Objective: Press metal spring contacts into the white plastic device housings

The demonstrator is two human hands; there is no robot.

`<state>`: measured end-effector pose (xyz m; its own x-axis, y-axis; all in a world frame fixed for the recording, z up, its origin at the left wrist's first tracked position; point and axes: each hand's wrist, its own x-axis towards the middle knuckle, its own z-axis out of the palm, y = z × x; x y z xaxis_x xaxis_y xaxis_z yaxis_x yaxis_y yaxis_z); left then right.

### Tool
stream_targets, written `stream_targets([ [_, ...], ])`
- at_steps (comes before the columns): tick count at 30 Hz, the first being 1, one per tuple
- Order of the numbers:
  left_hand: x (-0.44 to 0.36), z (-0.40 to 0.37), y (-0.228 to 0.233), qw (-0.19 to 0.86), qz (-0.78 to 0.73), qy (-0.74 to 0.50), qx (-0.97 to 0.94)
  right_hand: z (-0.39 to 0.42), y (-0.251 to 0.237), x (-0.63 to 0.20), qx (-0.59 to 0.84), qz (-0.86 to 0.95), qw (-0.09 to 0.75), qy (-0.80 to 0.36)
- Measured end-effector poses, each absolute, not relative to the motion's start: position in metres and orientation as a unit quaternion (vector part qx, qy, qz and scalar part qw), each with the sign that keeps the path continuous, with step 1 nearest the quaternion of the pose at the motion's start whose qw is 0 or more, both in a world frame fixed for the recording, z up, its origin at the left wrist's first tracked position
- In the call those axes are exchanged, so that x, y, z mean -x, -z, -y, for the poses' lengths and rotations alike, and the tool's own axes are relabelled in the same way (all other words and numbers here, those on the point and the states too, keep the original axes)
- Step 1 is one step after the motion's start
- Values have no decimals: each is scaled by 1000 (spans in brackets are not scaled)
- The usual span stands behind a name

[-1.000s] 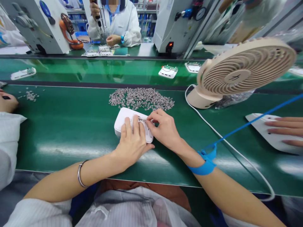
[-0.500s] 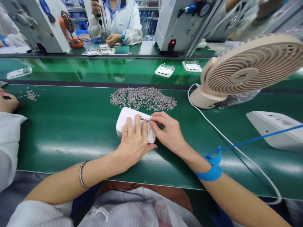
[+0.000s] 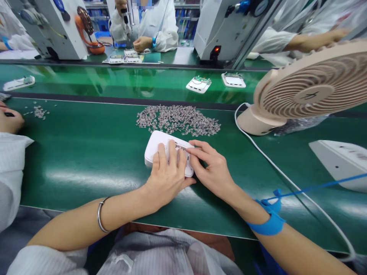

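A white plastic device housing (image 3: 155,147) lies on the green bench, its long recess with small metal parts facing up. My left hand (image 3: 166,172) lies over the housing, fingers on its top and thumb along its near right edge, gripping it. At the right end of the recess, my right hand (image 3: 210,164) has thumb and fingertips pinched together. Whatever is between those fingertips is too small or hidden to make out. Just beyond the housing spreads a pile of small metal pieces (image 3: 179,119).
A beige fan (image 3: 262,120) with a white cable (image 3: 269,162) stands at right, near a white case (image 3: 341,160). Behind, a green conveyor (image 3: 114,84) carries white housings with circuit boards (image 3: 199,84). A blue wrist strap cord (image 3: 321,187) runs right. A neighbour's hand (image 3: 10,120) is at left.
The view has shifted slightly. My left hand still holds the housing, and my right fingertips have moved a little along the recess. At the upper right, a co-worker's arm has come lower.
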<state>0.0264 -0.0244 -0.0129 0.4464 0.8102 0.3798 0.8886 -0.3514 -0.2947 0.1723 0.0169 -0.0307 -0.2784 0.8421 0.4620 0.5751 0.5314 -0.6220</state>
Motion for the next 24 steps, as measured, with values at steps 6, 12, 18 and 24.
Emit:
stream_targets([
  [6, -26, 24, 14, 237, 516, 92, 818, -17, 32, -173, 452, 786, 393, -154],
  [12, -26, 24, 16, 242, 515, 99, 816, -15, 30, -171, 438, 803, 387, -117],
  [18, -28, 21, 15, 227, 526, 96, 814, -21, 25, -172, 414, 839, 345, -75],
  [24, -31, 21, 13, 233, 536, 66, 809, -34, 29, -170, 467, 749, 428, -195],
])
